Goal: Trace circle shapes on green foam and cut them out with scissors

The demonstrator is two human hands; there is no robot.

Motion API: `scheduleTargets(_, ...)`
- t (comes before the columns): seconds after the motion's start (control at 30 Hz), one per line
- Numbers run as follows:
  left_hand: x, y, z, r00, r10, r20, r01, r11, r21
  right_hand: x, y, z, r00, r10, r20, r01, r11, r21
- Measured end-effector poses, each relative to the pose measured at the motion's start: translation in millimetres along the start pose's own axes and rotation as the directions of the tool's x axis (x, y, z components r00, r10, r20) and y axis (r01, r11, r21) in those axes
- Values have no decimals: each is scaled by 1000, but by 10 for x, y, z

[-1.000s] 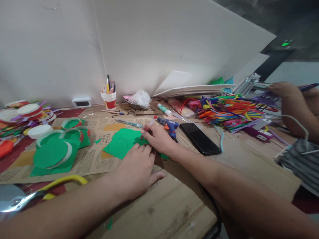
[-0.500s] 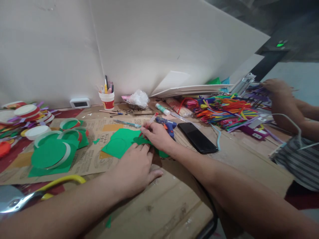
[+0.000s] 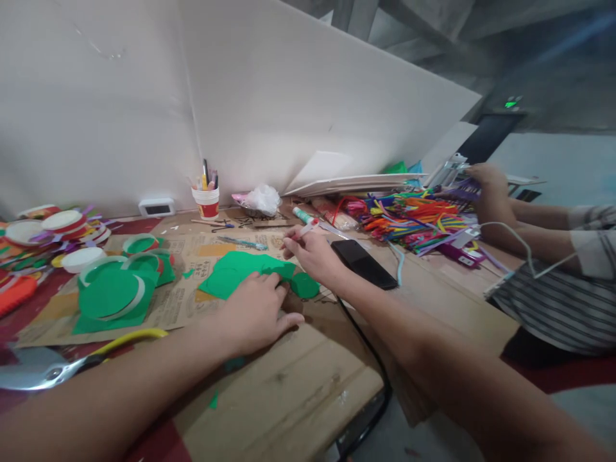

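Note:
My left hand (image 3: 255,311) lies on a green sheet (image 3: 231,273), fingers pressed on its right part and thumb spread to the side. My right hand (image 3: 317,256) is closed around a pen (image 3: 310,226) with a whitish barrel and a red end. The pen's writing tip is hidden by the fingers. Below that hand, a green paper circle (image 3: 305,286) sits at the sheet's right edge; I cannot tell whether it is joined to the sheet. Behind the sheet lies a thin bluish pen-like tool (image 3: 243,243).
Yellow-handled scissors (image 3: 52,372) lie front left, near green-covered rings (image 3: 108,298). A black phone (image 3: 364,264), glue stick (image 3: 303,215) and colourful pipe cleaners (image 3: 414,218) lie right. A cup of pens (image 3: 208,204) stands behind. A black cable (image 3: 380,372) hangs at the table edge. Another person's hand (image 3: 488,186) works far right.
The view has turned slightly right. My right hand has lifted from the sheet with the pen, exposing the green circle. The blue glue gun seen before is now hidden behind it.

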State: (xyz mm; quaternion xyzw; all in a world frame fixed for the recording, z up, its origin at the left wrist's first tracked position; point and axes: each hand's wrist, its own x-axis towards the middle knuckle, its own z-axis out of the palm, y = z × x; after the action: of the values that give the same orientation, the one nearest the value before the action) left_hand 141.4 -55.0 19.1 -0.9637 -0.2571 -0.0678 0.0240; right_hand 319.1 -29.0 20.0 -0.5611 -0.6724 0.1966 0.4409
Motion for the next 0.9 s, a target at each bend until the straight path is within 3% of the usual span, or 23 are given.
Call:
scheduleTargets(0.23, 10, -48, 15, 1000, 4, -11, -4, 1000, -21, -127, -28, 97, 996, 21, 83, -11, 993, -117)
scheduleTargets(0.43, 41, -148, -11, 999, -27, -35, 21, 986, -166, -134, -34, 102, 995, 24, 96, -6, 983, -182)
scheduleTargets(0.53, 100, -249, -16, 994, -50, -102, 20, 960, -278, -139, -26, 93, 997, 11, 77, 7, 973, -229)
scheduleTargets(0.63, 175, -397, -12, 969, -163, -186, 86, 926, -367, -144, -9, 97, 997, 17, 79, 1, 974, -225)
scheduleTargets(0.7, 215, -515, 5, 968, -199, -153, 128, 916, -381, -145, 6, 103, 995, 33, 94, -14, 980, -200)
scheduleTargets(0.8, 242, -687, 64, 990, -124, -64, 90, 918, -387, -145, 25, 109, 993, 56, 106, -38, 986, -164)
scheduleTargets(0.9, 242, -799, 135, 996, -82, -47, 55, 909, -413, -146, 30, 111, 992, 67, 106, -51, 988, -147)
